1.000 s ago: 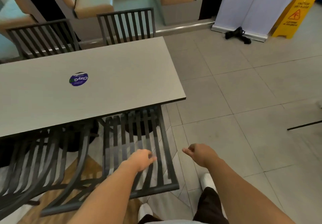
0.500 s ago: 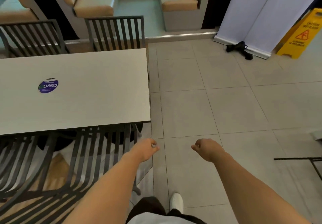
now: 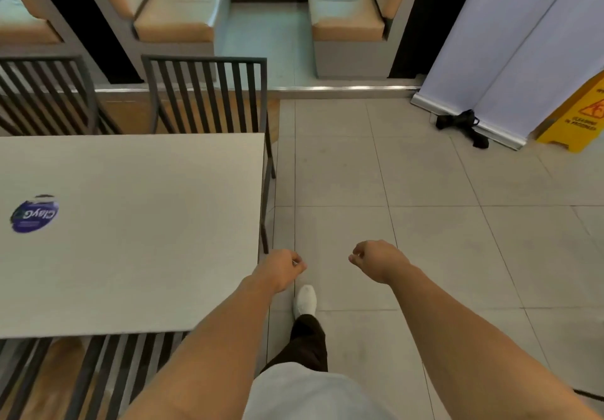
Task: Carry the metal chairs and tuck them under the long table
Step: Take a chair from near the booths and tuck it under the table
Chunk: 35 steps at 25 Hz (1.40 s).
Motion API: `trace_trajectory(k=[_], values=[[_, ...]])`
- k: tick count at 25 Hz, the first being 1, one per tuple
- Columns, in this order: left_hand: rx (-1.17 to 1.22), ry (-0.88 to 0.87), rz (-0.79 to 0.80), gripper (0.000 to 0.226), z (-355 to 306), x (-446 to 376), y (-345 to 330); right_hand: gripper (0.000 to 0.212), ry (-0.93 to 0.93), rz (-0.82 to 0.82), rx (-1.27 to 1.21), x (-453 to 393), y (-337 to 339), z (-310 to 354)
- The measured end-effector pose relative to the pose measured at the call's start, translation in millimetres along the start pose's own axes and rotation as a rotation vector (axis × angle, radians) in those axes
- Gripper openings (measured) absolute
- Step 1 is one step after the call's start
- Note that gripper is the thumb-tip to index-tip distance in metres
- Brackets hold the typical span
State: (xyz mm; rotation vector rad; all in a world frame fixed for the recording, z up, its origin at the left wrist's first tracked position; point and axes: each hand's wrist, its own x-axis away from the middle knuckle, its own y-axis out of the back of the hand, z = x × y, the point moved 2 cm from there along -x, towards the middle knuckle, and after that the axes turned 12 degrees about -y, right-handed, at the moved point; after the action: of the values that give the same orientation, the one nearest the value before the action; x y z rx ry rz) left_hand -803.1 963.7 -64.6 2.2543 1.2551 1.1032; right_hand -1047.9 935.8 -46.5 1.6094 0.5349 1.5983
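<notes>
Walking past the long table (image 3: pixel 130 223) with left hand (image 3: pixel 281 267) and right hand (image 3: pixel 376 259) loosely curled and empty, the person risked clipping a foot on the tucked near-side chair (image 3: pixel 85 374).

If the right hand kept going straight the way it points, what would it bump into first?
Probably nothing soon. The right hand is loosely curled, holds nothing, and points ahead over bare floor. The way looks free up to the far step, though depth is hard to judge.
</notes>
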Motion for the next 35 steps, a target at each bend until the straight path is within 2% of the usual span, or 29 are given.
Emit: trace_trajectory(k=[5, 10, 14, 20, 24, 27, 35], values=[[0.008, -0.028, -0.048, 0.036, -30, -140, 101, 0.044, -0.092, 0.0, -0.114, -108, 104, 19], [-0.013, -0.029, -0.037, 0.036, -55, -245, 185, 0.044, -0.098, 0.019, -0.097, -203, 182, 43], [-0.003, 0.044, -0.064, 0.035, -47, -325, 236, 0.044, -0.013, 0.04, -0.033, -298, 245, 77], [0.118, 0.226, -0.193, 0.034, -49, -450, 313, 0.044, 0.15, 0.034, 0.115, -465, 368, 136], [0.314, 0.323, -0.355, 0.035, -57, -513, 374, 0.044, 0.268, 0.018, 0.227, -557, 456, 195], [0.344, 0.38, -0.439, 0.034, -56, -540, 418, 0.044, 0.38, -0.003, 0.299, -603, 503, 258], [0.396, 0.505, -0.641, 0.035, 8, -612, 539, 0.043, 0.611, -0.027, 0.531, -689, 547, 429]])
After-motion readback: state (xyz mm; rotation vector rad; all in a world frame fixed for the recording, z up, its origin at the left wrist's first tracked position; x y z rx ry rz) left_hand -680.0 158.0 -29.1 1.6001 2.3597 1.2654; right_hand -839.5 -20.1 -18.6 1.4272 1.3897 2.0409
